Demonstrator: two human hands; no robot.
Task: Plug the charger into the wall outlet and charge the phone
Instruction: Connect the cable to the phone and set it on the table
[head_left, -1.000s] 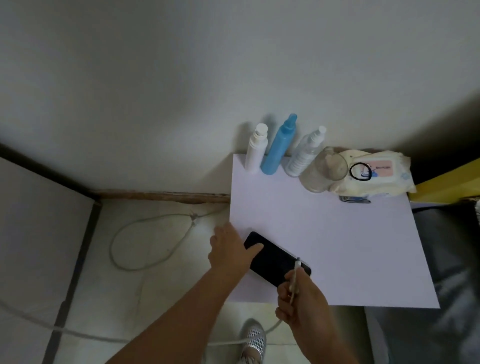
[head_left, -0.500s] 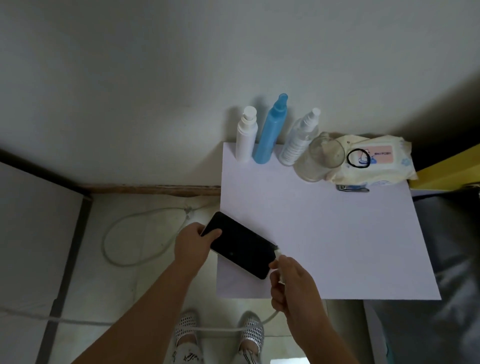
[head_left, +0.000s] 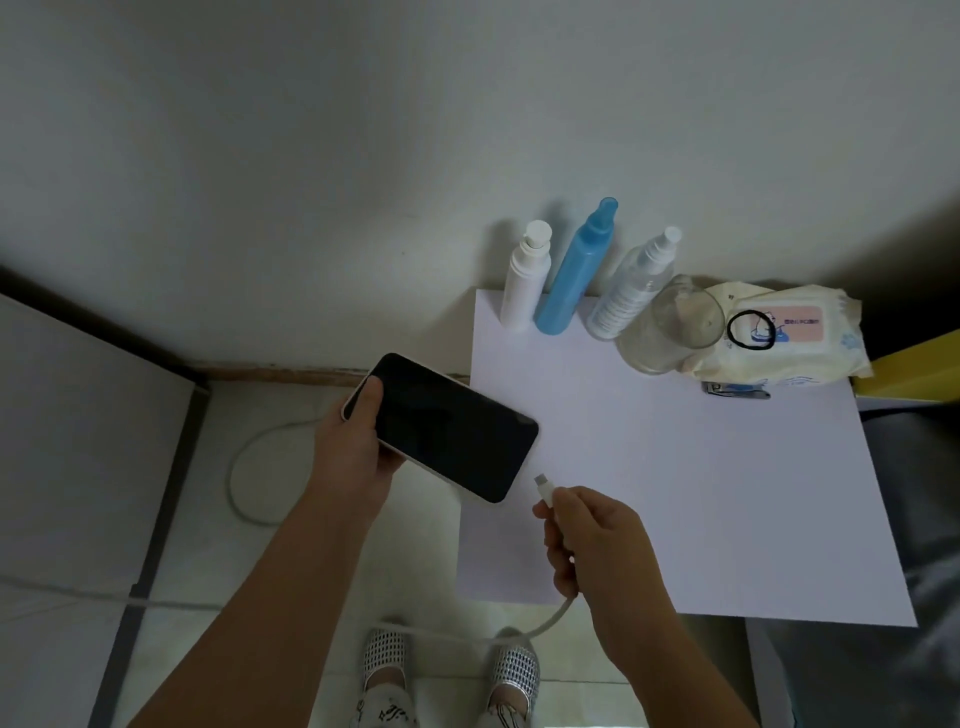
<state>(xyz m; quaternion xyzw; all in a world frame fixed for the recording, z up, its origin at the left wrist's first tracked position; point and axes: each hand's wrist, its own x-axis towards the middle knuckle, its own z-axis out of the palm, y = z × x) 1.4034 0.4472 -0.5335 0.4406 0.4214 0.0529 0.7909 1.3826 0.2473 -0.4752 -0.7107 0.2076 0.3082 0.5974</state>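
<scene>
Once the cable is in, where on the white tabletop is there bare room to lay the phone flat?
The white tabletop is bare across its middle and near half, from the left edge to the right edge. The back strip is crowded: white bottle, blue bottle, clear spray bottle, glass, wipes pack.

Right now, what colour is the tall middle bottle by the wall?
Light blue, cap and body alike. The blue bottle shows best in the head view, the only one.

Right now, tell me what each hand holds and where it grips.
The left hand holds the phone by its upper-left end. The right hand pinches the white charging cable just behind its connector, not yet plugged in.
</scene>
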